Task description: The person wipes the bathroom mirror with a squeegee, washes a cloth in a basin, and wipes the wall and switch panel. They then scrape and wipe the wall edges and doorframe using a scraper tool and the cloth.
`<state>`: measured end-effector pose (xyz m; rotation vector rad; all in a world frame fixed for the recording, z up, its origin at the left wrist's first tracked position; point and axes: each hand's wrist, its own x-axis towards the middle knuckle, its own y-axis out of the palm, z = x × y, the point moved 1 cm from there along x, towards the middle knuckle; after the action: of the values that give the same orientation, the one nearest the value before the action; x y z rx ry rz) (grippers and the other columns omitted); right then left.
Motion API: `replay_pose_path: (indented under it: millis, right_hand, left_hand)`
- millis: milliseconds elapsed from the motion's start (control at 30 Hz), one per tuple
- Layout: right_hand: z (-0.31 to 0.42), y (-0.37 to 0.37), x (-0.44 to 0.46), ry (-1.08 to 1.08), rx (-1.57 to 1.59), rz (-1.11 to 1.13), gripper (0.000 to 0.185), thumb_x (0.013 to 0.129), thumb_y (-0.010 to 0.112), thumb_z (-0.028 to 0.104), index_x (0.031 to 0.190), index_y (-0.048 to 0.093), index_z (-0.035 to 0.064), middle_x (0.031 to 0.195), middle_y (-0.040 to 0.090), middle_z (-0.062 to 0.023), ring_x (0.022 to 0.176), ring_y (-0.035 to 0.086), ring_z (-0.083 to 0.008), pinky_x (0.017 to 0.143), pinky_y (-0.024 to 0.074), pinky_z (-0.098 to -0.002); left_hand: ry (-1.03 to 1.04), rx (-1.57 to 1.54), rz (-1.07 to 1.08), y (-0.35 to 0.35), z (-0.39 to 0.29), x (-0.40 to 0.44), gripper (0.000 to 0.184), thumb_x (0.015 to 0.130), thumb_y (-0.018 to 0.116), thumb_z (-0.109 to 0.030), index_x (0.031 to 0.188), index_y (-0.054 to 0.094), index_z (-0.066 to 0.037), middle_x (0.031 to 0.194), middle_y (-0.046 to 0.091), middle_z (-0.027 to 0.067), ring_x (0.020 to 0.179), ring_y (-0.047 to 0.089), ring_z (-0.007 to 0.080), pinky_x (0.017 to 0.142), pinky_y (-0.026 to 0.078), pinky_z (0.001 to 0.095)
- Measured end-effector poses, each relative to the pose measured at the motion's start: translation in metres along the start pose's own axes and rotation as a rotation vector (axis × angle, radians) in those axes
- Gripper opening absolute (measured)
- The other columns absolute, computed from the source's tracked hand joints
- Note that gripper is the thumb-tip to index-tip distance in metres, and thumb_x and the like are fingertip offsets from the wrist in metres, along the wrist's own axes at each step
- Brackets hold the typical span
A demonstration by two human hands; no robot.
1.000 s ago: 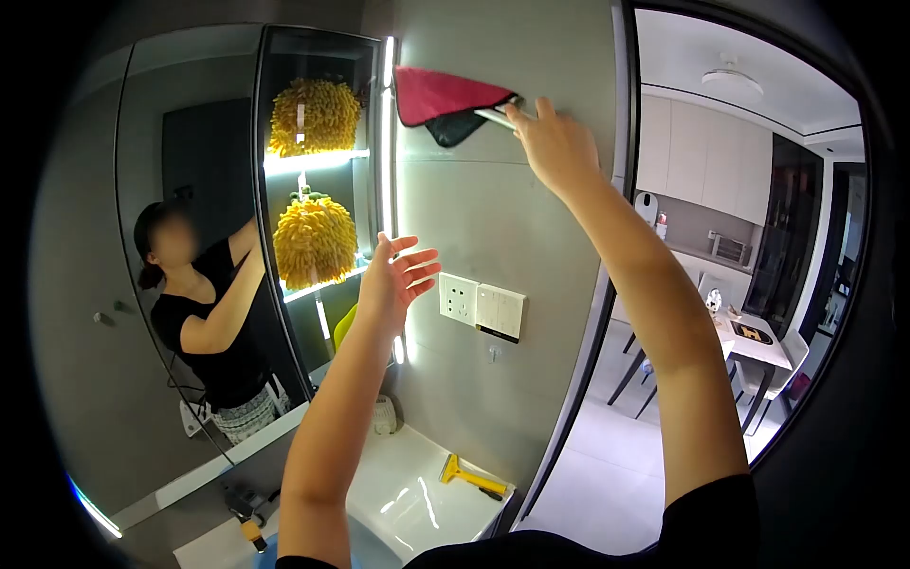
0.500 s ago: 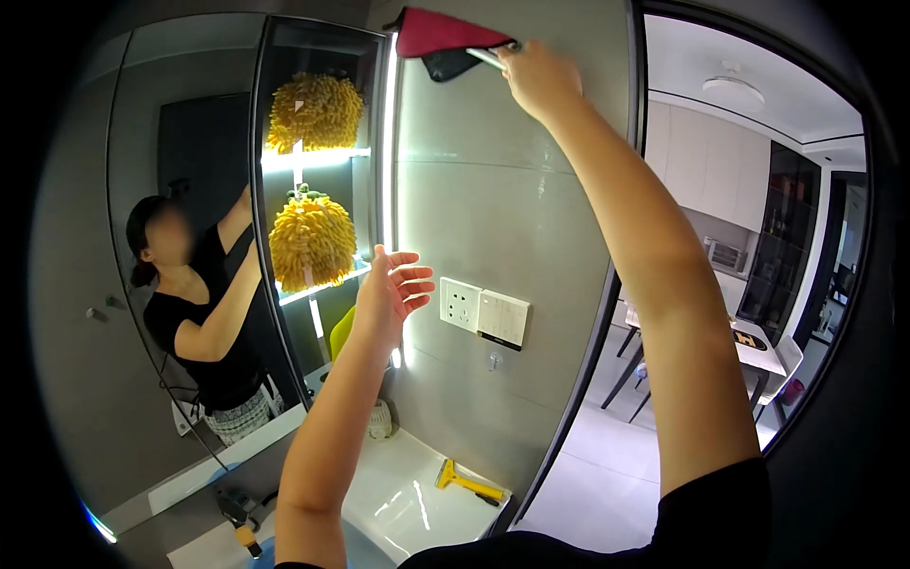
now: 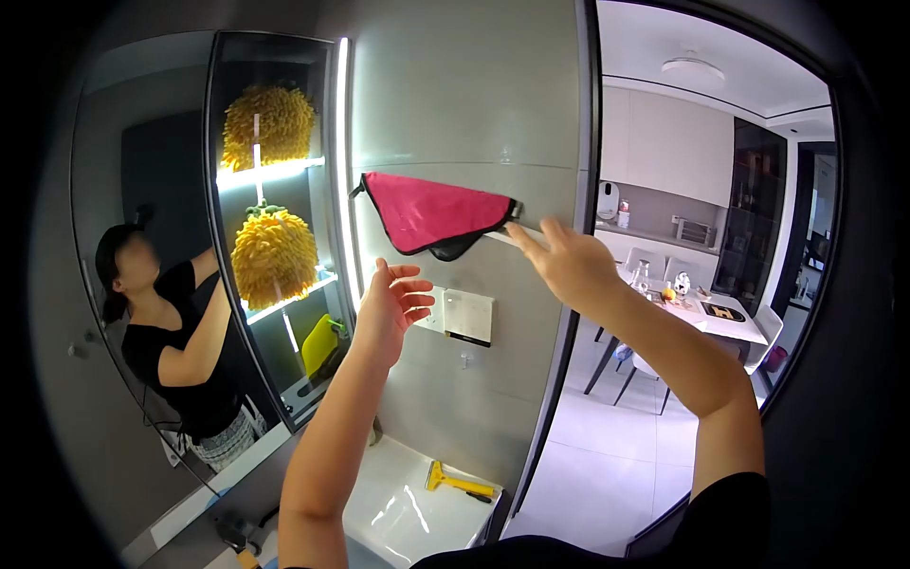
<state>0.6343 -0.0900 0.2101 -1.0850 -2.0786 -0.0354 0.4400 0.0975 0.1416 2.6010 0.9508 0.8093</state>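
Observation:
My right hand (image 3: 575, 266) is closed round the pale handle (image 3: 500, 234) of a triangular cleaning wiper. The wiper's pink, black-edged head (image 3: 431, 212) lies at the grey tiled wall, its long edge uppermost; from here I cannot tell how firmly it touches. A black flap (image 3: 457, 248) shows under the pink side. Lower and to the left, my left hand (image 3: 389, 308) is raised with its fingers apart and nothing in it. It partly covers a white wall socket, beside a switch plate (image 3: 468, 316).
A lit glass cabinet (image 3: 275, 256) with yellow fluffy balls stands on the left beside a mirror. Below are a white basin (image 3: 393, 503) and a yellow scraper (image 3: 455, 482) on its rim. At right, a doorway frame (image 3: 569, 313) opens towards a dining table (image 3: 735, 322).
The wiper and my right hand have come down the wall, and the pink head now shows more fully. My left hand stays raised and open. The view has shifted somewhat.

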Motion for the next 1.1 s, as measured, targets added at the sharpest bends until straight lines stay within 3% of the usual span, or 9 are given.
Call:
replay_pose_path:
  millis: [167, 233, 433, 667, 800, 900, 1100]
  right_hand:
    - [-0.040, -0.033, 0.003, 0.273, 0.059, -0.006, 0.047, 0.087, 0.058, 0.015, 0.134, 0.051, 0.0200, 0.091, 0.054, -0.0093, 0.062, 0.062, -0.0229, 0.052, 0.0522, -0.0349]
    - [-0.065, -0.041, 0.019, 0.410, 0.083, -0.154, 0.040, 0.091, 0.055, 0.020, 0.131, 0.052, 0.0218, 0.088, 0.054, -0.0108, 0.060, 0.062, -0.0264, 0.053, 0.0525, -0.0372]
    - [-0.132, -0.057, 0.080, 0.537, -0.020, -0.335, 0.034, 0.094, 0.053, 0.025, 0.127, 0.053, 0.0201, 0.086, 0.053, -0.0117, 0.061, 0.063, -0.0288, 0.054, 0.0528, -0.0397]
    - [-0.211, -0.090, 0.152, 0.702, -0.068, -0.433, 0.031, 0.093, 0.052, 0.028, 0.122, 0.057, 0.0201, 0.098, 0.060, -0.0163, 0.083, 0.067, -0.0372, 0.070, 0.0547, -0.0466]
    - [-0.223, -0.109, 0.189, 0.710, -0.029, -0.464, 0.029, 0.093, 0.049, 0.027, 0.118, 0.060, 0.0155, 0.102, 0.062, -0.0201, 0.092, 0.065, -0.0382, 0.079, 0.0536, -0.0475]
    - [-0.217, -0.096, 0.217, 0.685, 0.066, -0.340, 0.030, 0.095, 0.046, 0.026, 0.118, 0.060, 0.0137, 0.106, 0.063, -0.0208, 0.095, 0.064, -0.0384, 0.081, 0.0531, -0.0473]
    - [-0.140, -0.064, 0.252, 0.604, 0.113, -0.218, 0.032, 0.096, 0.040, 0.019, 0.122, 0.058, 0.0129, 0.107, 0.064, -0.0197, 0.101, 0.064, -0.0346, 0.082, 0.0530, -0.0465]
  left_hand:
    - [-0.029, 0.016, 0.005, 0.014, 0.004, -0.002, 0.054, 0.099, 0.030, -0.054, 0.106, 0.054, -0.006, 0.088, 0.061, 0.0099, 0.077, 0.060, 0.0200, 0.074, 0.047, 0.0336]
    - [-0.037, 0.017, 0.009, 0.021, 0.005, -0.003, 0.054, 0.100, 0.029, -0.053, 0.106, 0.053, -0.006, 0.089, 0.061, 0.0100, 0.077, 0.060, 0.0200, 0.074, 0.047, 0.0335]
    - [-0.003, 0.083, 0.047, 0.041, -0.008, 0.001, 0.056, 0.100, 0.025, -0.055, 0.110, 0.052, -0.007, 0.092, 0.061, 0.0103, 0.082, 0.059, 0.0202, 0.076, 0.047, 0.0337]
    - [0.180, 0.141, 0.092, 0.055, -0.054, -0.004, 0.064, 0.097, 0.024, -0.062, 0.117, 0.050, -0.008, 0.101, 0.060, 0.0108, 0.094, 0.057, 0.0196, 0.082, 0.044, 0.0342]
    - [0.195, 0.158, 0.111, 0.047, -0.063, -0.014, 0.064, 0.096, 0.024, -0.064, 0.116, 0.051, -0.009, 0.100, 0.060, 0.0101, 0.093, 0.057, 0.0189, 0.081, 0.044, 0.0334]
    - [0.190, 0.150, 0.108, 0.038, -0.063, -0.013, 0.064, 0.095, 0.025, -0.065, 0.114, 0.051, -0.010, 0.099, 0.060, 0.0097, 0.091, 0.058, 0.0184, 0.080, 0.045, 0.0326]
    - [0.180, 0.155, 0.072, 0.029, -0.063, -0.010, 0.066, 0.094, 0.025, -0.067, 0.112, 0.051, -0.009, 0.098, 0.060, 0.0096, 0.089, 0.059, 0.0184, 0.078, 0.046, 0.0323]
